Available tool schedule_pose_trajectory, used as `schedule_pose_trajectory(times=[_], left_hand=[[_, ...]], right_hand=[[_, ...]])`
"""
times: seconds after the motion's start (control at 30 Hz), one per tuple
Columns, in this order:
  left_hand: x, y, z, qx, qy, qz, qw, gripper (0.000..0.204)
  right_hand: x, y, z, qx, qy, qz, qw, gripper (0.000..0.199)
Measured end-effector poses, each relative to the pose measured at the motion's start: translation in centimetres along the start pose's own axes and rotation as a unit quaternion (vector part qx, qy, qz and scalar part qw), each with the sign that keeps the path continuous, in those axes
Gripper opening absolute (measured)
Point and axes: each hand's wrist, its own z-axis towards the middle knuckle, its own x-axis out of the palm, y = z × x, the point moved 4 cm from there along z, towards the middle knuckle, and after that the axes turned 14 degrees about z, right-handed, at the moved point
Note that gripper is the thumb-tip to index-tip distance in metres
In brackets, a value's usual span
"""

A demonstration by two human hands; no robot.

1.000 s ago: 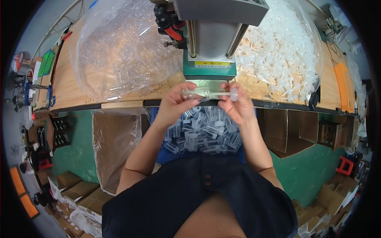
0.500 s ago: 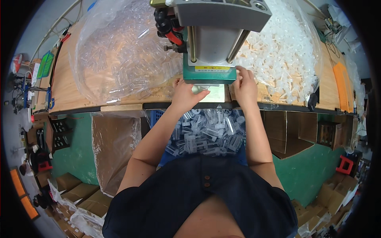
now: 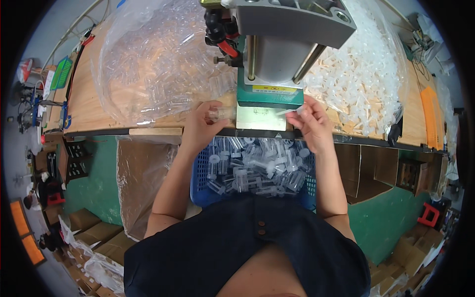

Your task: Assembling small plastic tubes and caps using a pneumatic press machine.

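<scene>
Item 1, table [image 3: 99, 106]: wooden top. It carries everything below except the crate, so I would work close to its front edge.

Item 2, press [image 3: 277, 54]: grey head on a green base, its pale plate [image 3: 260, 119] between my hands. I judge fingers should stay off the plate once parts are seated.

Item 3, bags: clear tubes [image 3: 153, 59] on the left, white pieces [image 3: 366, 74] on the right, both within reach.

Item 4, blue crate [image 3: 208, 195]: below the table edge at my lap, full of joined pieces.

Item 5, left hand [image 3: 200, 126]: closed round a clear tube [image 3: 222, 114], just beside the plate; I would keep it level.

Item 6, right hand [image 3: 311, 123]: pinching a small white piece [image 3: 293, 111] at the plate's right edge; align it squarely.
</scene>
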Motion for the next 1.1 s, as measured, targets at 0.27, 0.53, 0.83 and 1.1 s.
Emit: schedule_pose_trajectory(times=[0.27, 0.53, 0.83, 1.1], left_hand=[[6.5, -4.7, -0.3, 0.140, 0.068, -0.330, 0.931, 0.045], [8.6, -1.6, 3.9, 0.127, -0.005, 0.023, 0.992, 0.040], [4.1, -2.9, 4.3, 0.195, 0.169, 0.138, 0.956, 0.047], [-1.0, 3.0, 8.5, 0.318, -0.053, 0.489, 0.810, 0.050]], right_hand=[[4.5, -4.5, -1.3, -0.037, 0.096, -0.063, 0.993, 0.034], [1.5, 0.5, 2.2, -0.228, 0.030, -0.468, 0.854, 0.026], [-3.2, 4.7, 7.1, -0.157, -0.094, -0.757, 0.628, 0.028], [-1.8, 5.3, 3.1, -0.058, -0.056, -0.475, 0.876, 0.027]])
